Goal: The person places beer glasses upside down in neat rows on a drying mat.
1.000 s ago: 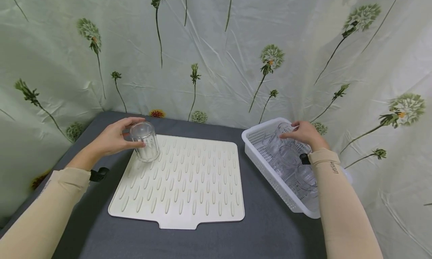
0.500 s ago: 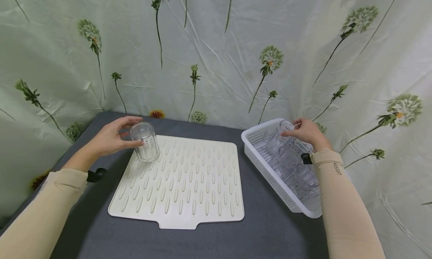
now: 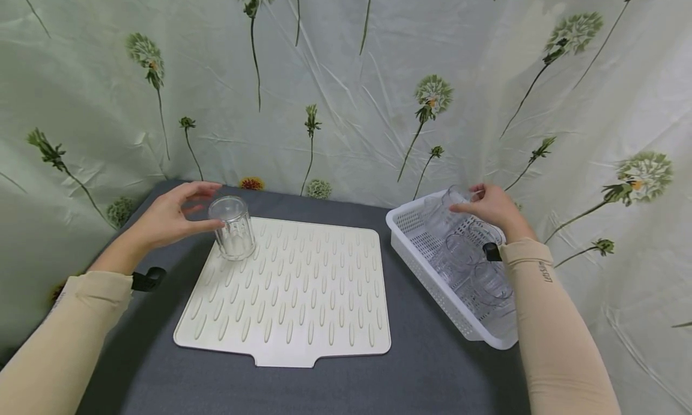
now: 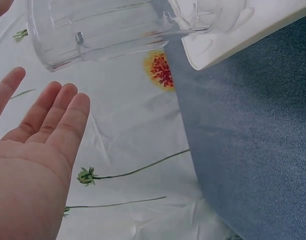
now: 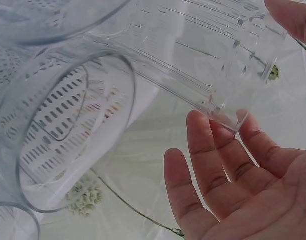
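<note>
1. Lower centre: white ridged mat (image 3: 303, 301) on the dark tabletop (image 3: 346, 388).
2. Right of frame: perforated basket (image 3: 427, 275), several clear glasses (image 3: 459, 250) inside.
3. Mat's upper left corner: standing glass (image 3: 235, 232), upright. Left hand (image 3: 164, 214) just left of it, fingers apart, not touching.
4. Basket's far end: right hand (image 3: 494, 208) grips one end of a tilted glass (image 5: 208, 60). Key relation: glass lies left of that hand, long axis sloping from lower left up to the fingers; left hand well apart.
5. Behind everything: flowered curtain (image 3: 357, 151).

A pale, creased sheet (image 3: 346, 72), brightest toward the right, hangs behind a dark grey, fabric-topped table (image 3: 346, 385), its print showing long-stemmed green flowers (image 3: 434, 93).
</note>
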A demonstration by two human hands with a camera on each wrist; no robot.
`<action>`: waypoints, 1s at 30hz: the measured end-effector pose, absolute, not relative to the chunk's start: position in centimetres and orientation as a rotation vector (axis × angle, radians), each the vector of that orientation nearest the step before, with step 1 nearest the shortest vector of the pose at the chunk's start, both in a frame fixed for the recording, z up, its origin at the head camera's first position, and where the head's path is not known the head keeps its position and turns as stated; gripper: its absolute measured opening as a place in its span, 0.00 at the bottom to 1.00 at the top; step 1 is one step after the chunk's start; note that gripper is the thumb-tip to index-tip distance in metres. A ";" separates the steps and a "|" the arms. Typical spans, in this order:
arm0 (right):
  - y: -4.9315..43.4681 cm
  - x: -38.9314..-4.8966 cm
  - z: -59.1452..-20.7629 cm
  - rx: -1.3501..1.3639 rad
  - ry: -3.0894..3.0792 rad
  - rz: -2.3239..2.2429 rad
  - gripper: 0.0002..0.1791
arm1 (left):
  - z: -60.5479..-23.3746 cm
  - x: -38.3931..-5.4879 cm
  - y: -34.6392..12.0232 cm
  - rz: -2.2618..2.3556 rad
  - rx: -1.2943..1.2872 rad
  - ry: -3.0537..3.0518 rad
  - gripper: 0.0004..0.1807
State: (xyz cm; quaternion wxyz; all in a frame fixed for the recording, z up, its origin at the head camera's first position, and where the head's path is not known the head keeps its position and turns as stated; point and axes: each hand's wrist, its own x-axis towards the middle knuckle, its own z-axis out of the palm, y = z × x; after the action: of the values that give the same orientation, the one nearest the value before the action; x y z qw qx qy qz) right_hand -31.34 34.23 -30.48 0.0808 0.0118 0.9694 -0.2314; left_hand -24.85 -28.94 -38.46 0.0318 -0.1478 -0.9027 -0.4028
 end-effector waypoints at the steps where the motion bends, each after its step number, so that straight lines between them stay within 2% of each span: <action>1: 34.2 -31.3 -30.3 0.032 2.901 -0.702 0.53 | -38.4 -24.8 -29.0 -1.240 -0.454 -2.777 0.43; 20: 33.3 -29.8 -29.1 0.069 2.988 -0.868 0.56 | -37.2 -23.7 -28.8 -1.191 -0.436 -2.668 0.38; 30: 33.1 -28.4 -28.2 0.039 2.968 -0.989 0.52 | -36.5 -22.9 -27.9 -1.181 -0.489 -2.560 0.36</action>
State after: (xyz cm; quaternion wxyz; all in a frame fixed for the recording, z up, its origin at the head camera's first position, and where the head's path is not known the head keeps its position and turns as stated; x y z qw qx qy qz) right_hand -28.40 33.10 -28.24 0.0066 0.0124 0.9486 -0.3161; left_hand -22.87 -27.93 -36.52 0.1398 -0.1692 -0.8859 -0.4086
